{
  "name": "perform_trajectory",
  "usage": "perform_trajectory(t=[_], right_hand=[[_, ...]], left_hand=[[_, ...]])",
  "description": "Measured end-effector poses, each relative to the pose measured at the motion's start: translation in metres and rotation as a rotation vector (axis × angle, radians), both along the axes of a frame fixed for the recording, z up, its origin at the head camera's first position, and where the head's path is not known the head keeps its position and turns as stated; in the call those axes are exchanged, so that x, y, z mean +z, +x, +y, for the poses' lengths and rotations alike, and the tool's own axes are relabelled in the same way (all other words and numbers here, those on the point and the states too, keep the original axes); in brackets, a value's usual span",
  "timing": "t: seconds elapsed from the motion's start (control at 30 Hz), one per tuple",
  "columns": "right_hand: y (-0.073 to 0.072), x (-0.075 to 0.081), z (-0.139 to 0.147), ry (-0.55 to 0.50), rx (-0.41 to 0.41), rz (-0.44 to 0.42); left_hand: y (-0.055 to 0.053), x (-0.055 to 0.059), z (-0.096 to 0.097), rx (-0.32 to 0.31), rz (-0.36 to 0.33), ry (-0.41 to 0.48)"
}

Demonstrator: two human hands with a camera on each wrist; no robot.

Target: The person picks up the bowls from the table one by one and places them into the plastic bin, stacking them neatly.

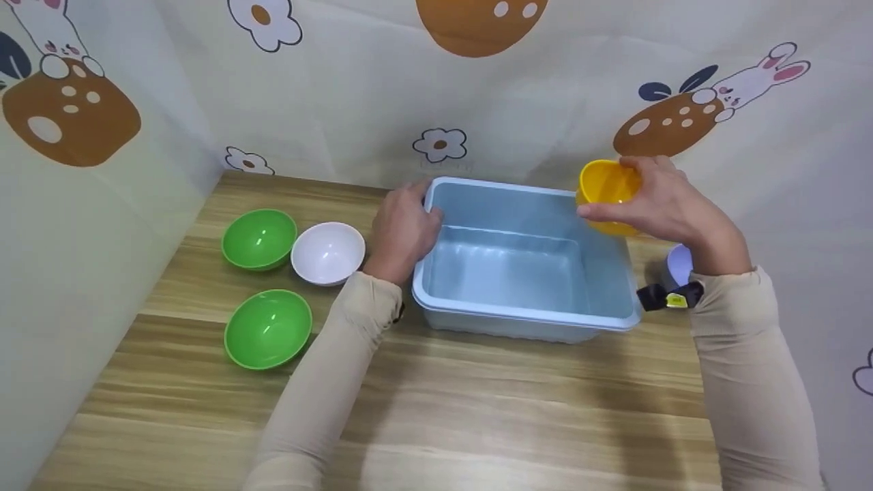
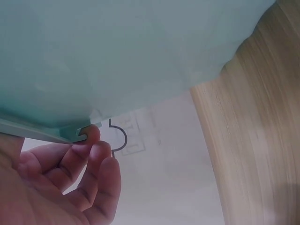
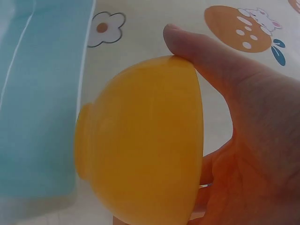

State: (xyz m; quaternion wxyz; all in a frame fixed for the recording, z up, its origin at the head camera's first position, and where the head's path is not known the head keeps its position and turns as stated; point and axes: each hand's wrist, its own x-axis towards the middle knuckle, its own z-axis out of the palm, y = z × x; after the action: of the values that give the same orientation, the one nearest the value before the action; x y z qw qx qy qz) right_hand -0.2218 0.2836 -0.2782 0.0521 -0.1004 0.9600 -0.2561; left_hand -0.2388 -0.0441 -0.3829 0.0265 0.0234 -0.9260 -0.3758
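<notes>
A light blue rectangular basin (image 1: pixel 525 320) stands on the wooden table. My left hand (image 1: pixel 404 228) grips its left rim near the back corner; in the left wrist view the fingers (image 2: pixel 108 180) curl under the rim from outside. Over the basin's right rim, my right hand (image 1: pixel 665 201) holds a yellow bowl (image 1: pixel 607 184), tilted on its side. The right wrist view shows the yellow bowl (image 3: pixel 145 140) between thumb and fingers, its foot toward the basin wall (image 3: pixel 40 117).
Left of the basin stand two green bowls (image 1: pixel 259 239) and a white bowl (image 1: pixel 329 252). A pale purple bowl (image 1: pixel 679 264) is partly hidden behind the right wrist. A patterned cloth wall (image 1: pixel 354 88) rises behind the table.
</notes>
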Motion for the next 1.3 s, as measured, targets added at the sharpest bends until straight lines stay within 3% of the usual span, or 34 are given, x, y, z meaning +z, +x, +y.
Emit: perform_trajectory(t=[0.27, 0.8, 1.13, 1.3], right_hand=[[-0.003, -0.008, -0.017, 0.050, -0.026, -0.034], [-0.011, -0.024, -0.043, 0.113, 0.001, -0.074], [-0.018, -0.034, -0.064, 0.135, 0.033, -0.109], [-0.020, -0.037, -0.073, 0.147, 0.040, -0.117]], left_hand=[[0.000, -0.001, 0.000, -0.005, -0.002, -0.011], [0.001, -0.001, 0.003, 0.001, 0.008, 0.000], [0.001, -0.003, 0.000, -0.010, 0.064, -0.037], [0.001, -0.002, -0.001, 0.015, 0.046, -0.026]])
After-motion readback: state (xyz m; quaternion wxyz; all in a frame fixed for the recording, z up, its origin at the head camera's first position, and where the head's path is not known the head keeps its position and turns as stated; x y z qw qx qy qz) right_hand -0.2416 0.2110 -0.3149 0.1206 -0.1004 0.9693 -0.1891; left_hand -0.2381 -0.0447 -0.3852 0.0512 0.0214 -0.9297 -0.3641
